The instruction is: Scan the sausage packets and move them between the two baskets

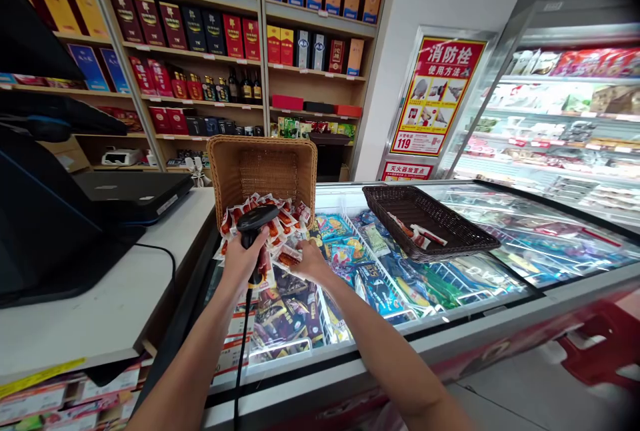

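Note:
My left hand [243, 257] is wrapped round the handle of a black barcode scanner [257, 216], whose cord hangs down toward me. Beside it, my right hand [311, 261] grips a clear packet [289, 257] with reddish-brown food inside. Both hands are at the front of a tan wicker basket [263, 167], which is tipped toward me. Many similar packets [287, 221] are heaped at its mouth. The basket rests on the glass top of a chest freezer. The scanner's head covers part of the heap.
A dark brown wicker tray [450, 217] with a few packets lies on the freezer [500, 307] to the right. At the left stands a white counter [100, 297] with a black checkout machine [45, 217]. Shelves of boxed bottles [197, 31] line the back wall. A red stool [600, 351] is at lower right.

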The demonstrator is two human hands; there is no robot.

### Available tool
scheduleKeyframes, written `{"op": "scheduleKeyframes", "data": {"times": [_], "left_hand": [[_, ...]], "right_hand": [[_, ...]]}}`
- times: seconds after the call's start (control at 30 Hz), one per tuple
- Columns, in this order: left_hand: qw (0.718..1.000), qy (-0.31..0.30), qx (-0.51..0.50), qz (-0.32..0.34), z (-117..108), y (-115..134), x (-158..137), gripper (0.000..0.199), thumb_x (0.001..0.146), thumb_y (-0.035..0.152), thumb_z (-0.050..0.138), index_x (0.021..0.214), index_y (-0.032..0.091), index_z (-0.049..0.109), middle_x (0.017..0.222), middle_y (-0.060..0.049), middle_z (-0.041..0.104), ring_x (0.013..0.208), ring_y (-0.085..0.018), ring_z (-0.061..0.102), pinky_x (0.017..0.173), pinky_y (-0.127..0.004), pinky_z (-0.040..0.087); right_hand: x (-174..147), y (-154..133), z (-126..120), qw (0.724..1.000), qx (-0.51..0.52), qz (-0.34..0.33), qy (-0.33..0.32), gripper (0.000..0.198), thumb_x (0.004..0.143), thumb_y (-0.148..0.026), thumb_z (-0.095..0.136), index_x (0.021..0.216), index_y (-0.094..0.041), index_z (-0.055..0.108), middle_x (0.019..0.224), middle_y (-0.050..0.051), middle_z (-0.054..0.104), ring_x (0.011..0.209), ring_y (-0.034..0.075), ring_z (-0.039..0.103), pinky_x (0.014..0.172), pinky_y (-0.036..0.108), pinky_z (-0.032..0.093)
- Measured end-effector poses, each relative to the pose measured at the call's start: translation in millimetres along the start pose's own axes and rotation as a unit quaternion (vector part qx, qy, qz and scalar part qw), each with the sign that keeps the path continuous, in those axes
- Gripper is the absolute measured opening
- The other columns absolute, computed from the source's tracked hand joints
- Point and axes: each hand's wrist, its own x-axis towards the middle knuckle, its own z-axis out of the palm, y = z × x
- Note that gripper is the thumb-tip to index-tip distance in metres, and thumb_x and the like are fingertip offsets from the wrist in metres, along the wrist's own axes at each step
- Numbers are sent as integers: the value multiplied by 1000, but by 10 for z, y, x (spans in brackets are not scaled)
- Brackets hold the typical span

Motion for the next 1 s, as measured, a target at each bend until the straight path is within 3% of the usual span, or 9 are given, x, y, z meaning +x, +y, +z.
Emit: {"op": "scheduleKeyframes", "data": {"times": [0.13, 0.37, 0.63, 1.0], "left_hand": [[1000, -20, 6, -13, 2, 1, -1, 50, 71, 64, 78, 67, 23, 49, 48, 3, 53, 39, -12, 47, 40, -25, 38], [993, -79, 85, 0, 17, -81, -13, 50, 75, 67, 74, 64, 23, 51, 45, 1, 55, 40, -14, 48, 43, -26, 37], [970, -116, 213, 29, 27, -203, 25, 52, 76, 73, 69, 66, 24, 53, 45, -1, 58, 42, -18, 53, 46, -27, 36], [971, -121, 206, 30, 24, -172, -28, 57, 80, 77, 64, 62, 24, 50, 46, -1, 59, 45, -19, 55, 53, -29, 41]], "right_hand": [[94, 52, -275, 1000, -3, -1, -12, 38, 57, -18, 85, 92, -24, 71, 87, 3, 72, 79, 24, 69, 70, 38, 58], [253, 116, -776, 982, 82, -50, 162, 38, 70, -28, 71, 107, -24, 70, 99, 2, 78, 89, 24, 71, 88, 38, 56], [279, 137, -795, 965, 164, -46, 197, 42, 72, -33, 68, 112, -23, 67, 107, 4, 78, 96, 26, 72, 94, 38, 54], [301, 166, -697, 951, 199, -29, 236, 45, 71, -35, 73, 113, -20, 69, 109, 7, 77, 98, 27, 72, 92, 39, 54]]}}
